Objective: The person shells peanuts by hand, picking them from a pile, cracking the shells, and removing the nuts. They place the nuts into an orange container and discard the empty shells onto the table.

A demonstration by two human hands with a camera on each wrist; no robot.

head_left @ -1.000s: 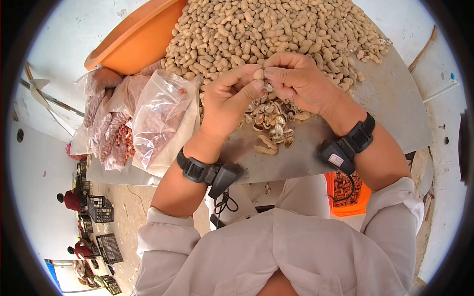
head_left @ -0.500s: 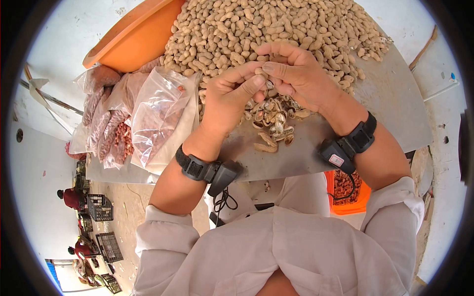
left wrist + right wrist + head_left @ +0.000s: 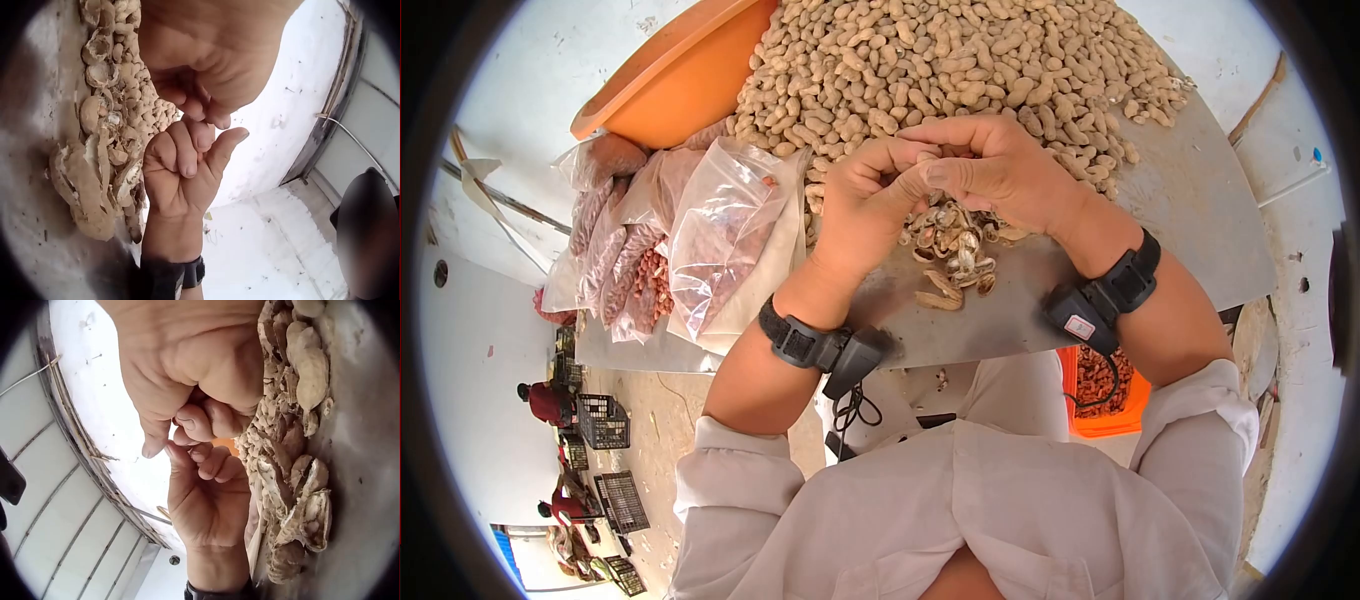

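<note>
Over broken shells (image 3: 953, 262), left hand (image 3: 862, 210) and right hand (image 3: 1000, 175), grips curled together, contents unclear; bagged kernels (image 3: 715, 235) in head view only.

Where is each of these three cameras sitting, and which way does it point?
Head: worn on the head, facing down at the left hand and right hand meeting above the empty shells; forearms and shirt show.
Left wrist: strapped under that wrist, looking along its palm toward the right hand.
Right wrist: mirrored, looking along its palm toward the left hand.
Shared: all three catch both hands and the empty shells.
</note>
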